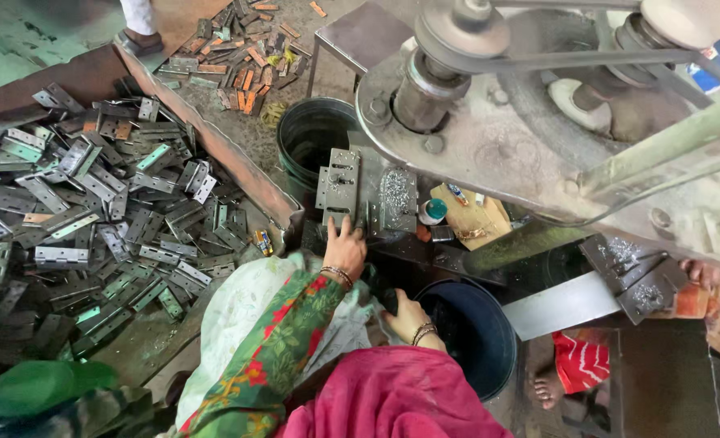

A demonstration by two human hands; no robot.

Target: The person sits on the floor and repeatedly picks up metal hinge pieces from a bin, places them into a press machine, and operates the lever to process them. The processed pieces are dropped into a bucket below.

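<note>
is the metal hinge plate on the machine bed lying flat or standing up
Lying flat. The hinge plate shows its broad holed face to the camera, and the left hand touches its near edge.

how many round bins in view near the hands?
2. One dark bin stands behind the jig that the left hand touches. The other bin is beside the right hand, under the machine's edge. More may be hidden under the machine.

Soft, even daylight fills the scene, brightest far left on the hinge pile [92, 195]. The buckets [473, 332] sit in deep shadow. Near edges look slightly blurred, perhaps from lens distortion.
</note>
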